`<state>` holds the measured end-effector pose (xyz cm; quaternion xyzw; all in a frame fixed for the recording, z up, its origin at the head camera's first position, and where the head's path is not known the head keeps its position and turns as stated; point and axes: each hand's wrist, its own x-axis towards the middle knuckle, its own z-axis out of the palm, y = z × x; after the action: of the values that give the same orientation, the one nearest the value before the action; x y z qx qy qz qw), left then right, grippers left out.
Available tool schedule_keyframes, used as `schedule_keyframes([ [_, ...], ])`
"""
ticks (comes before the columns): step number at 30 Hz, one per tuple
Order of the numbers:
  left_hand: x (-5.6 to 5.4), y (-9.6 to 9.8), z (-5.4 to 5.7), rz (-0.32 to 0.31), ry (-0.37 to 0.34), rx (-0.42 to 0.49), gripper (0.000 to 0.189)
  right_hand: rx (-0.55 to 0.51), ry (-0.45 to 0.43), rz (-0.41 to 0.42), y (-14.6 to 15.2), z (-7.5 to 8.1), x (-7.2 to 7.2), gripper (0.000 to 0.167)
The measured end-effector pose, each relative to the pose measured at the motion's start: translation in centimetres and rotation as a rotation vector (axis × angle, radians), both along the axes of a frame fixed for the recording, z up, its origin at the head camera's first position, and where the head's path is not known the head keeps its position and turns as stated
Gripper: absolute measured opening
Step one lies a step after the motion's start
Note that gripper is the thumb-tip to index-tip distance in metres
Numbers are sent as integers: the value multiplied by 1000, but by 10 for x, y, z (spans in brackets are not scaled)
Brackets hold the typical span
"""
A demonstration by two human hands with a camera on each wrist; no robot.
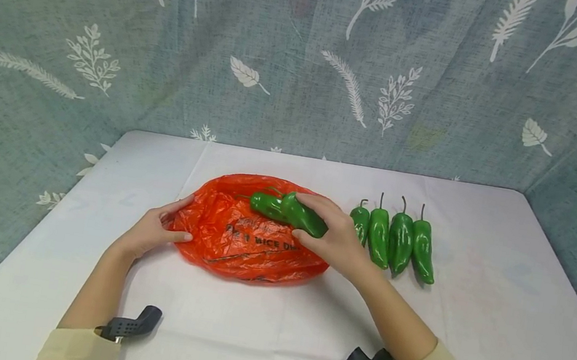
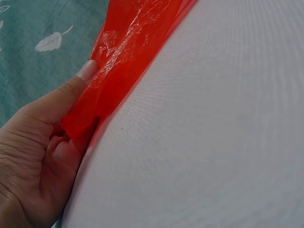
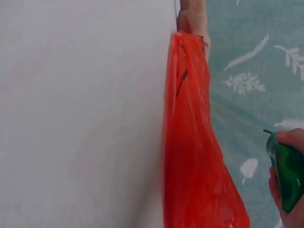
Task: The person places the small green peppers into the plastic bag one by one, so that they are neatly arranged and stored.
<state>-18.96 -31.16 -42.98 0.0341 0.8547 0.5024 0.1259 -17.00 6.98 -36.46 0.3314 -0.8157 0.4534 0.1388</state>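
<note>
A red plastic bag [image 1: 218, 219] with dark printing lies spread on the table, its rim raised around it. My left hand [image 1: 149, 232] holds the bag's left edge; in the left wrist view the thumb lies over the red film [image 2: 121, 66] and the other fingers are largely hidden behind it. Over the bag's right half, my right hand [image 1: 338, 237] grips a green pepper [image 1: 302, 214] by its sides, stem end pointing left. Another green pepper [image 1: 264, 204] lies in the bag, partly covered by the held one. The right wrist view shows the held pepper [image 3: 286, 166] above the bag.
Several green peppers [image 1: 401, 240] stand in a row right of the bag, stems toward the back; my right hand partly covers the leftmost pepper [image 1: 360, 219]. A white cloth covers the table [image 1: 265, 338]. Behind it hangs a leaf-patterned grey-green curtain [image 1: 284, 61].
</note>
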Motion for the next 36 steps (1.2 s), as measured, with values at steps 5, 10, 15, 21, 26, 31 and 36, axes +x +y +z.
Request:
schedule_keyframes([
  [5, 0, -2, 0, 1, 0, -18, 90, 9, -1, 5, -12, -3, -2, 60],
  [10, 1, -4, -1, 0, -1, -20, 90, 39, -30, 4, -22, -6, -4, 61],
  [15, 1, -5, -1, -2, 4, -18, 90, 48, -43, 14, -31, -9, -8, 60],
  [21, 0, -4, -1, 2, 1, -13, 90, 69, -92, 4, -39, -12, -12, 63],
  [26, 0, -2, -2, 1, -1, -12, 90, 102, -152, 8, -44, -16, -17, 61],
  [31, 0, -1, -1, -7, 7, -16, 90, 133, -165, 14, -49, -20, -21, 59],
  [36, -1, 0, 1, -15, 11, -21, 89, 172, -171, -11, -52, -25, -26, 57],
])
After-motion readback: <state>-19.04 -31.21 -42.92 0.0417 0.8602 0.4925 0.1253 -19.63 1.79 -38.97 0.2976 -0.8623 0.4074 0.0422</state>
